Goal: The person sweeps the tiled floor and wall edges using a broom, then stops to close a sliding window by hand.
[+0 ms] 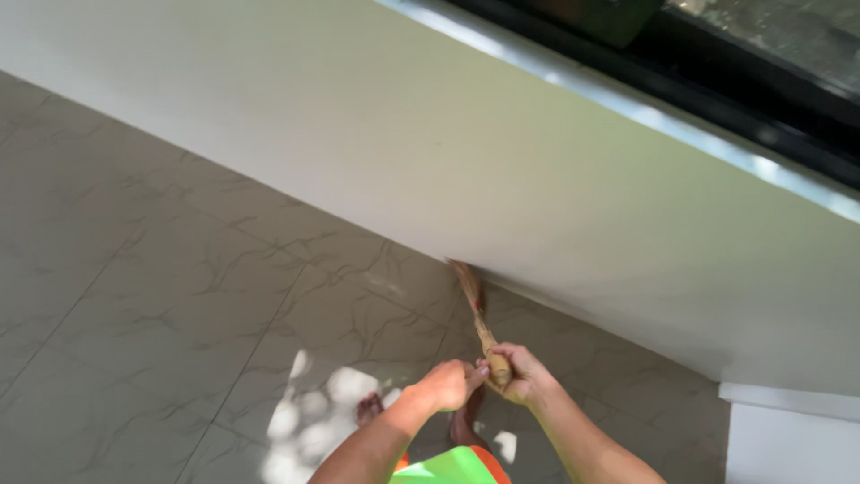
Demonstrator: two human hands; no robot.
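A short straw hand broom [475, 305] points away from me, its bristle tip touching the floor where the tiles meet the white wall [466, 161]. My right hand [520, 372] is wrapped around the broom's wooden handle end. My left hand [445, 384] sits right beside it, fingers curled, its fingertips touching the handle end. Both forearms reach in from the bottom edge.
Grey marbled floor tiles [179, 305] spread to the left, with sunlit patches [313, 412] near my bare feet [369, 409]. A dark window frame [717, 90] runs above the wall's ledge. A white step or block [788, 439] sits at the bottom right.
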